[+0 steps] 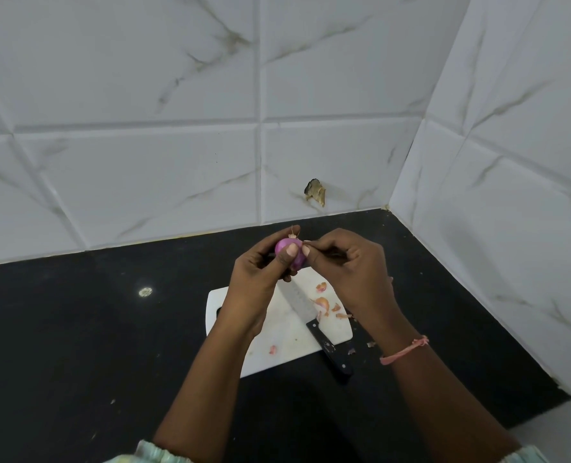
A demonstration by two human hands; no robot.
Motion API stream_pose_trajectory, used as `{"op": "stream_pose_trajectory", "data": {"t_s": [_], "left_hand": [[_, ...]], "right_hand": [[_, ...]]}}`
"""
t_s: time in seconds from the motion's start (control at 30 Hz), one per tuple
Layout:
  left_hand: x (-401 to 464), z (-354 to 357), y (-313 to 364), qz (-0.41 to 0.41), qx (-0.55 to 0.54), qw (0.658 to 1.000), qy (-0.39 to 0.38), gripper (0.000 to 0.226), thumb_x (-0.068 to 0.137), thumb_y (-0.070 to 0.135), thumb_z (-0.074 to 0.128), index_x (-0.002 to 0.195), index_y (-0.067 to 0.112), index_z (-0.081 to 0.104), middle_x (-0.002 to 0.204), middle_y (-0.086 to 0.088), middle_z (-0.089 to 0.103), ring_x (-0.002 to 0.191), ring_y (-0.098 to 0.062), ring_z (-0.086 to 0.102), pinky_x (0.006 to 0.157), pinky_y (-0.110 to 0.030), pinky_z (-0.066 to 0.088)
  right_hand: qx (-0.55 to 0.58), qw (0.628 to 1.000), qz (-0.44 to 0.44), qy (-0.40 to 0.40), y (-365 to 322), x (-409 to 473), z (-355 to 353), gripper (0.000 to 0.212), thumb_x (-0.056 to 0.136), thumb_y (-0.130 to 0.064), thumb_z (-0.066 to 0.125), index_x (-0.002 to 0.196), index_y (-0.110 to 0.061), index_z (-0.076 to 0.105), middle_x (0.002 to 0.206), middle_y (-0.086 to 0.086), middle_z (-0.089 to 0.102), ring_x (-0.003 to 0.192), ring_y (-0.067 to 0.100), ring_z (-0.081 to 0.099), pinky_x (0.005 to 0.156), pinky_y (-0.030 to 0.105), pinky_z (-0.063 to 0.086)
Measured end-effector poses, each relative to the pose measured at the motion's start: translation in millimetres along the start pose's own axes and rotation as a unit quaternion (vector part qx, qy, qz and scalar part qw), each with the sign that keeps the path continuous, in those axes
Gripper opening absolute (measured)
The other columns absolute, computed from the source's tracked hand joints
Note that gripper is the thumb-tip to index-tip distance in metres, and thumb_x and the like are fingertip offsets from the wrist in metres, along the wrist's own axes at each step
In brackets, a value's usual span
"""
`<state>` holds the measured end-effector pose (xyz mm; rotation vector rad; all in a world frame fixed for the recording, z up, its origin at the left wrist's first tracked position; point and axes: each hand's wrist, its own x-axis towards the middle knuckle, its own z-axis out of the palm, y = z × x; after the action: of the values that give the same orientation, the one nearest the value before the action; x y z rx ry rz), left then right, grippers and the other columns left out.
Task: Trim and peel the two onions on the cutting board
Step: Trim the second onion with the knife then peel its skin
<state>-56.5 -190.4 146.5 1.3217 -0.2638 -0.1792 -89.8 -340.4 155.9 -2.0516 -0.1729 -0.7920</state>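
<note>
My left hand grips a small purple onion above the far edge of the white cutting board, thumb pressed on its front. A tuft of dry root or stem sticks up from the onion's top. My right hand meets the onion from the right, its thumb and fingertips pinching at the skin near the top. A knife with a steel blade and black handle lies diagonally on the board below my hands. Only one onion is visible.
Loose peel scraps lie on the board's right part and on the black counter beside it. Tiled walls meet in a corner at the back right. The counter ends in a white edge at the right front.
</note>
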Motion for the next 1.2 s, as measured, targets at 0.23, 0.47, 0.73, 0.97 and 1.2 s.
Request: {"op": "stream_pose_trajectory", "data": {"t_s": [0.23, 0.47, 0.73, 0.97, 1.2], "left_hand": [[0.6, -1.0, -4.2, -0.011, -0.011, 1.0, -0.008, 0.038, 0.078, 0.036, 0.065, 0.114, 0.025, 0.069, 0.113, -0.002, 0.073, 0.094, -0.011, 0.068, 0.072, -0.019, 0.055], [2.8, -3.8, -5.4, -0.038, -0.033, 0.999, -0.01, 0.047, 0.081, 0.04, 0.063, 0.12, 0.015, 0.071, 0.09, -0.002, 0.073, 0.069, -0.005, 0.059, 0.065, -0.021, 0.051], [3.1, -4.5, -7.1, -0.031, -0.032, 0.999, -0.005, 0.042, 0.082, 0.037, 0.063, 0.117, 0.015, 0.072, 0.095, -0.002, 0.076, 0.067, -0.004, 0.061, 0.063, -0.019, 0.051], [1.8, -3.5, -6.7, -0.033, -0.045, 0.998, -0.01, 0.044, 0.081, 0.039, 0.064, 0.118, 0.015, 0.071, 0.094, -0.003, 0.074, 0.068, -0.005, 0.059, 0.063, -0.021, 0.05], [0.8, -1.0, -3.9, -0.035, -0.074, 0.997, -0.014, 0.04, 0.082, 0.036, 0.065, 0.117, 0.019, 0.072, 0.108, -0.006, 0.075, 0.086, -0.014, 0.063, 0.072, -0.024, 0.052]], "right_hand": [[0.01, 0.999, 0.034, 0.028, -2.4, -3.6, 2.6, 0.011, 0.083, -0.009, 0.074, 0.088, -0.018, 0.071, 0.078, -0.019, 0.065, 0.076, -0.005, 0.066, 0.067, 0.004, 0.048], [0.02, 1.0, 0.004, -0.006, -2.0, -6.1, 4.2, 0.018, 0.084, -0.013, 0.075, 0.101, -0.015, 0.072, 0.09, -0.012, 0.068, 0.086, 0.0, 0.066, 0.073, 0.007, 0.05], [-0.005, 1.0, -0.023, 0.012, 1.1, -3.8, 5.3, 0.012, 0.083, -0.012, 0.076, 0.094, -0.007, 0.075, 0.08, -0.003, 0.068, 0.076, 0.004, 0.064, 0.068, 0.008, 0.048], [0.012, 0.999, 0.022, 0.023, -3.1, -1.8, 4.1, 0.006, 0.083, -0.009, 0.074, 0.09, -0.009, 0.074, 0.078, -0.01, 0.069, 0.075, 0.003, 0.067, 0.067, 0.008, 0.05], [0.059, 0.998, 0.037, 0.01, -7.8, -4.5, 7.7, 0.019, 0.087, -0.025, 0.068, 0.101, -0.013, 0.07, 0.093, -0.003, 0.071, 0.084, 0.009, 0.07, 0.072, 0.019, 0.056]]}}
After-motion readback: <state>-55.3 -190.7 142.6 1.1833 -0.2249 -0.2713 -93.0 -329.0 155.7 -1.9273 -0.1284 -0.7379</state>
